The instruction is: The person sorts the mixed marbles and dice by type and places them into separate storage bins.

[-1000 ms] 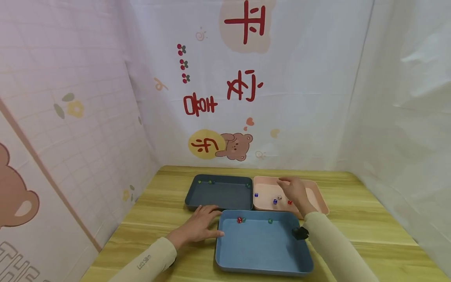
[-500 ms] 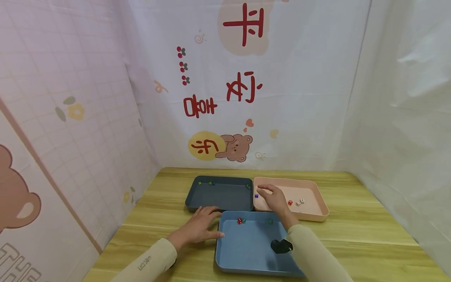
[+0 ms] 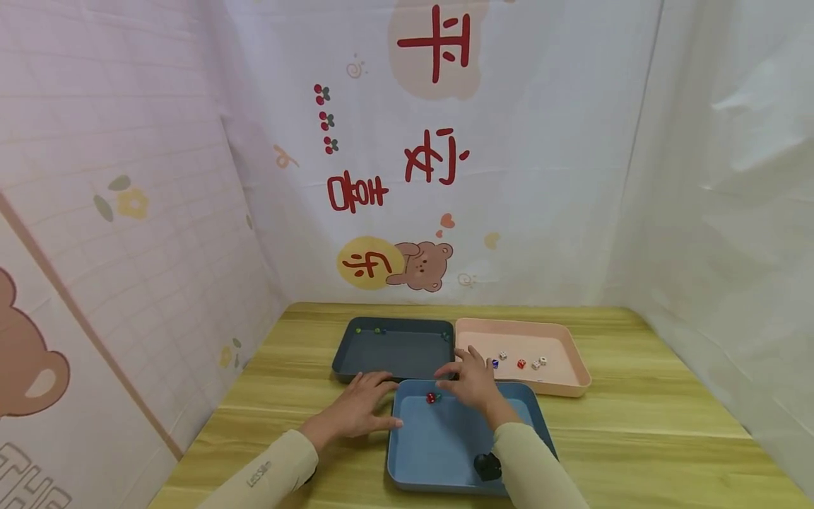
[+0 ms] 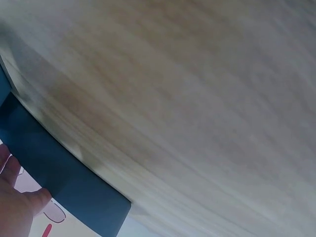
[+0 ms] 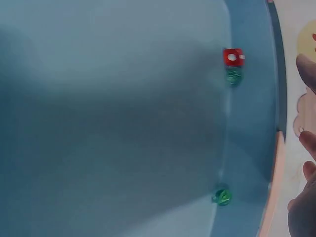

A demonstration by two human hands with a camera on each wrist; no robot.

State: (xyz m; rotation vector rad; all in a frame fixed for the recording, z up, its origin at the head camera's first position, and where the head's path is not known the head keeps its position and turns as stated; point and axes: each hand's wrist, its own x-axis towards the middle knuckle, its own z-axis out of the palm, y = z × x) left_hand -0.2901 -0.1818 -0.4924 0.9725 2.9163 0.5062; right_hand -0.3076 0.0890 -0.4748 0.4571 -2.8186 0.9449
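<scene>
My right hand (image 3: 473, 380) hovers over the far edge of the blue tray (image 3: 445, 466), thumb and fingers apart, with nothing visible between them. Close to its fingertips, inside that tray, lie a red die (image 3: 431, 398) and a small green translucent ball beside it. The right wrist view shows this red die (image 5: 233, 58), the green ball (image 5: 234, 76), and a second green ball (image 5: 223, 196) along the tray's wall. My left hand (image 3: 359, 406) rests at the blue tray's left rim, fingers spread; in the left wrist view its fingers and thumb (image 4: 37, 201) touch a blue tray wall.
Behind stands a dark tray (image 3: 394, 357) with several small green pieces along its far side. Right of it is a pink tray (image 3: 559, 346) holding white dice (image 3: 539, 363), a red die (image 3: 521, 364) and a blue die (image 3: 494, 363). Printed cloth walls surround the wooden table.
My right hand has moved left and toward me, from over the pink tray to over the blue tray's far edge. The left hand stays in place.
</scene>
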